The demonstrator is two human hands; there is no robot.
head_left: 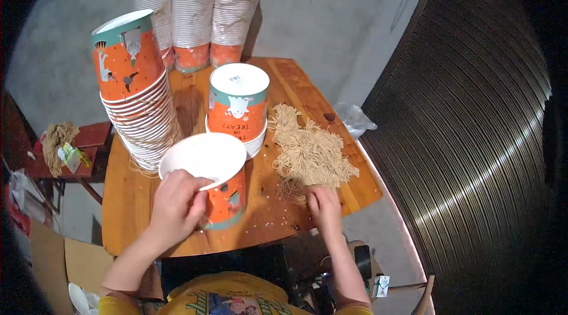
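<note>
My left hand (176, 207) grips the near rim of a paper bucket (229, 198), orange with a green band at its base. The bucket stands tilted at the table's near edge, its white inside facing up. My right hand (325, 207) is at the near edge of a heap of tan cords (313, 152), fingers pinched on the strands; the fingertips are partly hidden. Behind the held bucket, a short stack of upside-down buckets (238, 108) shows white rims. To the left rises a tall, leaning stack of upside-down buckets (133, 66), with cords hanging along its rims.
Several plastic-wrapped bucket stacks (193, 13) stand at the back of the wooden table (148, 220) by the grey wall. A ribbed metal shutter (473, 137) is to the right. A red bench (89, 155) with more cords stands left; an open cardboard box (89, 262) is near it.
</note>
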